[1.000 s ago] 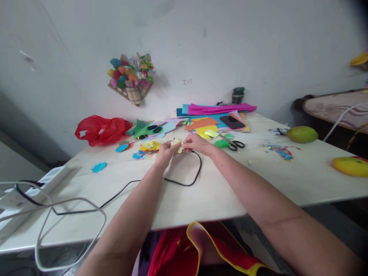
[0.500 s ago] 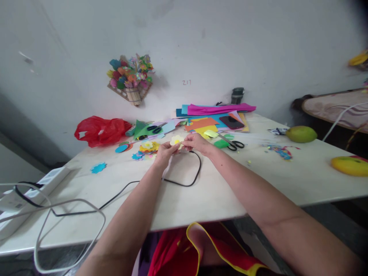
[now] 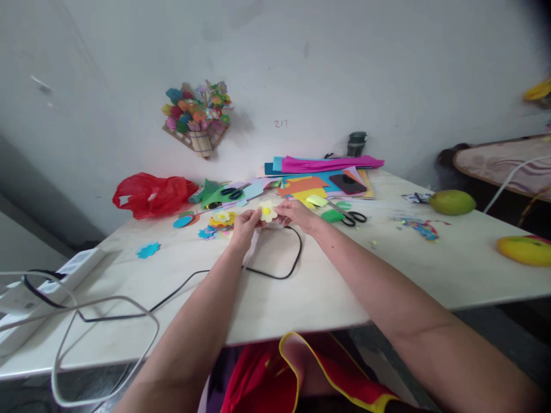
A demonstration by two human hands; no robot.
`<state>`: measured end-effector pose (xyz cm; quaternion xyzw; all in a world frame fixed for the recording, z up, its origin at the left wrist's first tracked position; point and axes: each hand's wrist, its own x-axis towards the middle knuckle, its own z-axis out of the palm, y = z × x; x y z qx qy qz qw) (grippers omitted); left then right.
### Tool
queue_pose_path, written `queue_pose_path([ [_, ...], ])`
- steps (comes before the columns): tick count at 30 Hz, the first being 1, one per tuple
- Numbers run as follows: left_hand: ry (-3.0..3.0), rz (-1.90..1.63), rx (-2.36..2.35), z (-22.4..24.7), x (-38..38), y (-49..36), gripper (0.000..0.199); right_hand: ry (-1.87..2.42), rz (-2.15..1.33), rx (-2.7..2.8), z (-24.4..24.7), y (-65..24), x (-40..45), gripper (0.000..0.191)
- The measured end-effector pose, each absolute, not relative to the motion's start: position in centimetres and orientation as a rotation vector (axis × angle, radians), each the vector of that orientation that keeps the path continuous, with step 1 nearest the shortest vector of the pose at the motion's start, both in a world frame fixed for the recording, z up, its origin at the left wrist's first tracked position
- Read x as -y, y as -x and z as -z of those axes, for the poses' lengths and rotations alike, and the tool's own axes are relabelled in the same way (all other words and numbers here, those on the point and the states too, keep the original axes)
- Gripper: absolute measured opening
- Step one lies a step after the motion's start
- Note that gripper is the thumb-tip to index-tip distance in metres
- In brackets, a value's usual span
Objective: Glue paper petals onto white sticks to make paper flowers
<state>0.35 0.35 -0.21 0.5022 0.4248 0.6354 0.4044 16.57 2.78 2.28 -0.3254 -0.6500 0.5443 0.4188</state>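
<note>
A pale yellow paper flower [image 3: 267, 211] with a brighter yellow centre is held up over the middle of the table. My left hand [image 3: 247, 225] pinches its left edge between thumb and fingers. On the opposite side, my right hand [image 3: 297, 214] is closed at the flower's right edge. Just left of my left hand lies a pile of cut paper flowers [image 3: 224, 220] in yellow, orange and blue. A black cable [image 3: 297, 261] curves on the table below my hands, its end near my right hand. What lies directly beneath the flower is hidden.
Black-handled scissors [image 3: 350, 217] rest right of my hands; a second pair [image 3: 235, 191] lies on green paper. Coloured sheets [image 3: 301, 186] and a phone [image 3: 348, 183] are at the back. A red plastic bag [image 3: 155, 196], power strip [image 3: 77, 265] and green mango [image 3: 451, 202] stand nearer the sides.
The flower has turned to face me more and shifted slightly right. My left thumb has moved from the flower's lower front to its left edge. My right hand has barely moved.
</note>
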Motion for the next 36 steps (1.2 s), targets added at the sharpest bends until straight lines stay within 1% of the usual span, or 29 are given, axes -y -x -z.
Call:
queue_pose_path([
  [4, -1.328, -1.569, -1.128, 0.2, -0.3, -0.5, 0.038, 0.846, -1.356, 1.577, -2.1, -16.3, -2.7, 0.030],
  [9, -1.425, -1.486, -1.165, 0.2, -0.1, -0.7, 0.038, 0.918, -1.336, 1.516, -1.5, -15.5, -2.9, 0.032],
  [14, -1.446, -1.415, -1.088, 0.0, 0.4, -0.6, 0.036, 0.898, -1.303, 1.445, -1.1, -15.4, -3.3, 0.035],
  [18, -1.470, -1.431, -1.073, 0.0, 0.5, -0.7, 0.033, 0.893, -1.317, 1.437, -1.4, -15.5, -3.1, 0.033],
  [23, -1.509, -1.531, -1.168, -0.4, 0.0, -0.2, 0.032, 0.826, -1.373, 1.446, -1.7, -15.8, -2.8, 0.028],
  [26, -1.516, -1.640, -1.321, -1.0, -0.2, 1.6, 0.030, 0.810, -1.347, 1.470, -1.7, -16.1, -2.9, 0.025],
  [30, -1.513, -1.779, -1.726, -1.8, -0.4, 5.3, 0.026, 0.882, -1.270, 1.420, -1.7, -16.7, -3.5, 0.017],
  [33, -1.586, -1.706, -2.107, -1.8, -0.6, 7.8, 0.023, 0.919, -1.256, 1.328, -1.9, -17.2, -3.8, 0.015],
  [36, -1.631, -1.612, -2.345, -1.4, -0.8, 9.5, 0.022, 0.916, -1.245, 1.236, -2.1, -17.8, -4.1, 0.019],
])
